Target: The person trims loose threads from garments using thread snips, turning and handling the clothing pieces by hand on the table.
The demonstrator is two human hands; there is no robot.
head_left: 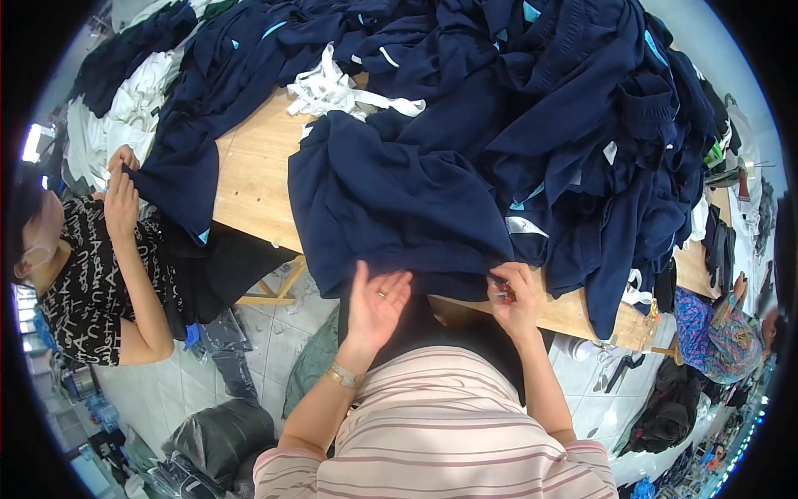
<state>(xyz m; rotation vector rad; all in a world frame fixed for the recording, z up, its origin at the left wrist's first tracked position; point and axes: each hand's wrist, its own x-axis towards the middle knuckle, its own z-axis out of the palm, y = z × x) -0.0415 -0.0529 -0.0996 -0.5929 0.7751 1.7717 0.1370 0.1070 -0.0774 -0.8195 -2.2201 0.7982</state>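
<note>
Wooden worktop (249,179), frame centre: our right hand (514,298) pinches the navy garment (399,204) hem, left hand (376,306) splayed; overhang could slide off.

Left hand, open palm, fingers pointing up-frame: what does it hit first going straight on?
Probably the hem of the navy garment hanging over the wooden table edge, just beyond the left hand. Depth is unclear.
</note>
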